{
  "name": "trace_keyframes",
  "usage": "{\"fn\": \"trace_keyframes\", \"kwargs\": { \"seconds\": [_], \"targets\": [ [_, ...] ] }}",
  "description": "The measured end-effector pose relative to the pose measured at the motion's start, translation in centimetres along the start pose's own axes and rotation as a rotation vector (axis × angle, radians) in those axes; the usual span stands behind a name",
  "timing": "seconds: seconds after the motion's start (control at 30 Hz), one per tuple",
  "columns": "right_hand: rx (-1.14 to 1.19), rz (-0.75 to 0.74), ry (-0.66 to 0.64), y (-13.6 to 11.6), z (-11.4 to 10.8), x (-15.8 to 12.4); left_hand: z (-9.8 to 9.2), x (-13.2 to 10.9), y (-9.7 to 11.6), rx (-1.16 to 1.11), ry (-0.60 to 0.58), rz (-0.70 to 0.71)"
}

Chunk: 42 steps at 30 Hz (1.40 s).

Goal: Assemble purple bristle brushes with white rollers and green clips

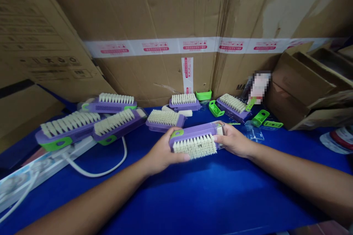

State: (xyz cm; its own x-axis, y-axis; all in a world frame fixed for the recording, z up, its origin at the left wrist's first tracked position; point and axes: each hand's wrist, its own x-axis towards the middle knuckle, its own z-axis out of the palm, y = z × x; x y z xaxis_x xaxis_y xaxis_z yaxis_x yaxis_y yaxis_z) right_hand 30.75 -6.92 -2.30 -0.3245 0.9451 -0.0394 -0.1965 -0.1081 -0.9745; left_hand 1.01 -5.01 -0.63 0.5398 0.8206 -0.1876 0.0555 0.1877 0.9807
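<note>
A purple scrub brush (195,130) with cream bristles is held between both hands, above the blue table. My left hand (168,150) grips its left end by a green piece, the thumb lying along the bristles. Around the right end, by a clear and white part, closes my right hand (231,138); some of its fingers are hidden behind the brush. Just behind are another purple brush (164,118) and a farther one (185,101), with small white pieces beside them. Loose green plastic parts (216,108) lie beyond my right hand.
Several purple brushes (117,123) are grouped at left, next to a white power strip (46,167) with a looping cable. Cardboard boxes (160,11) wall off the back. An opened carton (306,84) and clear plastic pieces (253,130) are at right on the blue table (193,198).
</note>
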Motion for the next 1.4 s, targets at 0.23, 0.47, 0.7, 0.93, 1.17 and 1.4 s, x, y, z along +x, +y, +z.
{"fn": "trace_keyframes", "kwargs": {
  "seconds": [0.23, 0.47, 0.7, 0.93, 1.17, 1.4],
  "targets": [
    [0.000, 0.006, 0.008, 0.00, 0.05, 0.00, -0.07, -0.04, -0.04, -0.015, 0.007, -0.019],
    [-0.005, 0.012, 0.018, 0.15, -0.06, -0.05, 0.07, -0.05, -0.05, -0.030, 0.004, -0.005],
    [-0.007, -0.003, 0.005, 0.33, -0.08, -0.01, -0.08, 0.00, 0.05, 0.002, 0.006, -0.012],
    [-0.023, -0.009, 0.012, 0.36, -0.11, -0.07, 0.00, -0.19, 0.05, 0.007, 0.002, -0.005],
    [-0.033, -0.008, 0.013, 0.47, -0.12, -0.08, -0.10, -0.21, 0.03, 0.017, -0.006, -0.007],
    [-0.062, -0.021, -0.002, 0.47, -0.41, -0.04, -0.06, -0.16, 0.07, 0.025, -0.012, 0.004]
  ]
}}
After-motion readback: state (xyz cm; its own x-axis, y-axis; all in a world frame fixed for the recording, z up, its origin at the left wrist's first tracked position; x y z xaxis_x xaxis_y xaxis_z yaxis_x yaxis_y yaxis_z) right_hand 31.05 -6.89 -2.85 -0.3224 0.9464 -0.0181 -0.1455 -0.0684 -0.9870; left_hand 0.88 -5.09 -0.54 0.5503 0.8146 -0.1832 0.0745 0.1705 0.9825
